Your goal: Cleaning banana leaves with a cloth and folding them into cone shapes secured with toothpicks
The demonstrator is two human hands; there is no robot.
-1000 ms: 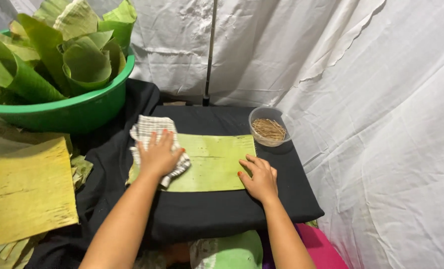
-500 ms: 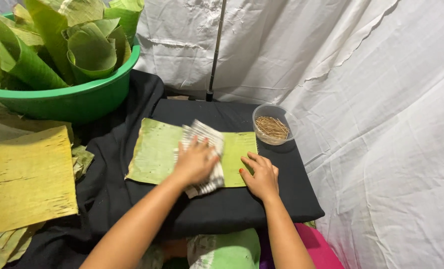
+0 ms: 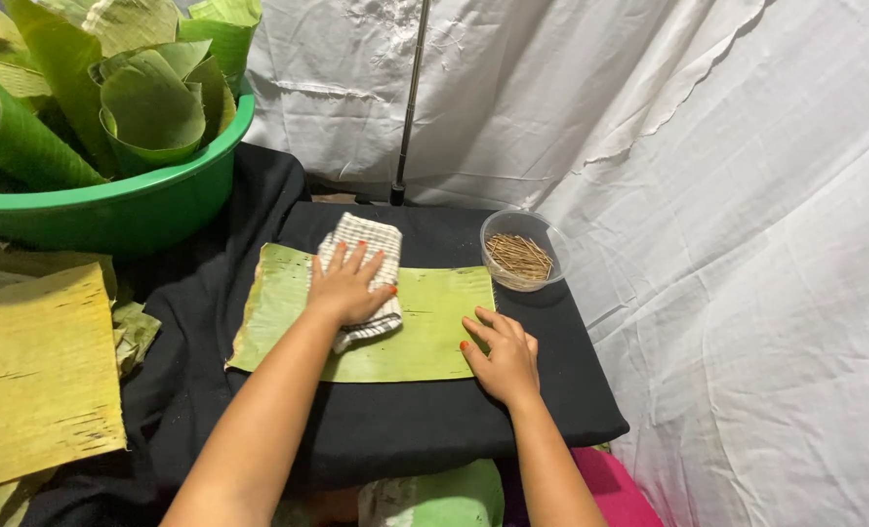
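A green banana leaf sheet (image 3: 424, 332) lies flat on a black-covered table (image 3: 561, 390). My left hand (image 3: 346, 283) presses a white checked cloth (image 3: 364, 236) onto the leaf near its middle, fingers spread on top of the cloth. Resting on the leaf's lower right corner, my right hand (image 3: 501, 356) has its fingers flat and holds nothing.
A clear round tub of thin wooden sticks (image 3: 520, 252) stands at the table's back right. A green basin (image 3: 132, 210) full of rolled leaves sits at the left. Yellowed leaf sheets (image 3: 39, 371) lie at the near left. White cloth walls stand behind and right, with a thin black pole (image 3: 407, 107).
My left hand slid the cloth across the leaf from its left end to the right, and now back to the middle. My right hand stayed on the leaf's corner.
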